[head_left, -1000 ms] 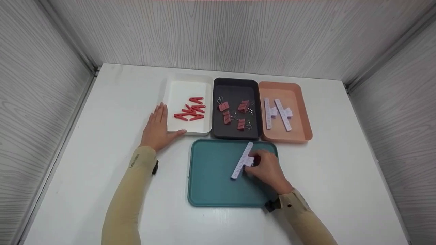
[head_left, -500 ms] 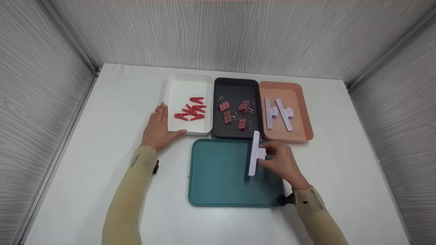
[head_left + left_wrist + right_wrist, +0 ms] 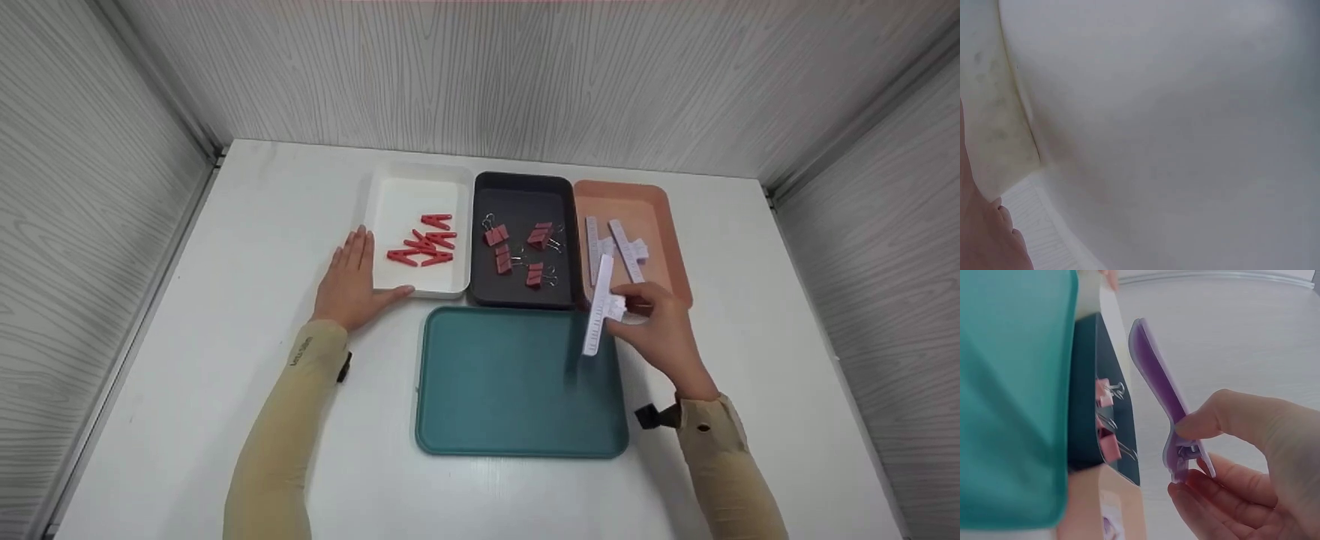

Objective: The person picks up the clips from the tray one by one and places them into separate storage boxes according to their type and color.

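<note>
My right hand [image 3: 664,330] pinches a lilac bag clip [image 3: 598,304] by its handle side, holding it raised over the back right corner of the teal tray [image 3: 517,390]. In the right wrist view the clip [image 3: 1157,377] shows edge-on, with thumb and fingers at its spring. Straight-fingered, my left hand [image 3: 349,285] rests along the left side of the white tray [image 3: 390,191], its thumb at the front rim. Two more lilac bag clips lie in the orange tray [image 3: 667,232], one partly hidden behind the held clip.
Several red clothespin-like clips [image 3: 427,241] lie in the white tray. Several dusty-red binder clips [image 3: 504,259] lie in the black tray [image 3: 525,196], between the white and orange trays. Grey wood-grain panels [image 3: 480,75] stand behind and at both sides of the white table [image 3: 757,360].
My right hand has lifted the lilac bag clip off the teal tray and carried it right and away from me, toward the orange tray. The left hand stays in place.
</note>
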{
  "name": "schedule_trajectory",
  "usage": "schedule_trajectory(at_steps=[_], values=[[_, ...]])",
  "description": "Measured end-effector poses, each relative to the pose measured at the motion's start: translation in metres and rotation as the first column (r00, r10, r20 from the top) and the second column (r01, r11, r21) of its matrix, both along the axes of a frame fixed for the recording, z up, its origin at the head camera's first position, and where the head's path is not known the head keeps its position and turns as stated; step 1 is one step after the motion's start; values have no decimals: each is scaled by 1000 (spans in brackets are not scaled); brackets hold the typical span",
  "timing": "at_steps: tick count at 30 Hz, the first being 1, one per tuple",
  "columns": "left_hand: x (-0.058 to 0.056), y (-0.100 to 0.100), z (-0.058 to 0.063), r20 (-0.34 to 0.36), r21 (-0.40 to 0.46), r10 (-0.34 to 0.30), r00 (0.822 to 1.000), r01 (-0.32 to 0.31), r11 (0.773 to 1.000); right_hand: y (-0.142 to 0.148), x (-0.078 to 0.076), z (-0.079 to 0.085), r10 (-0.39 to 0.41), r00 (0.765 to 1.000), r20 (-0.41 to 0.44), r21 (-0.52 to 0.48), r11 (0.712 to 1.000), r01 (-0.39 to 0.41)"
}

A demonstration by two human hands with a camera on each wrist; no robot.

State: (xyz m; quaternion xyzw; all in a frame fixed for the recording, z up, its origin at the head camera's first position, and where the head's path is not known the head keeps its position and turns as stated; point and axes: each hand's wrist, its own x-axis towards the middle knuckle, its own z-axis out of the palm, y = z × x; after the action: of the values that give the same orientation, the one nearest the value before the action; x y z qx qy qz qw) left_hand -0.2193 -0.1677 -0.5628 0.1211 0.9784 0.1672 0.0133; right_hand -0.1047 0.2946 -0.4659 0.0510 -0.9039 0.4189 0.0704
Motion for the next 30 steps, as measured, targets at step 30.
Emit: schedule_trajectory(at_steps=[30], values=[[4,1,9,5,16,-4,1000,4,1000,68,-84,3,-191,964,183,111,979,173]])
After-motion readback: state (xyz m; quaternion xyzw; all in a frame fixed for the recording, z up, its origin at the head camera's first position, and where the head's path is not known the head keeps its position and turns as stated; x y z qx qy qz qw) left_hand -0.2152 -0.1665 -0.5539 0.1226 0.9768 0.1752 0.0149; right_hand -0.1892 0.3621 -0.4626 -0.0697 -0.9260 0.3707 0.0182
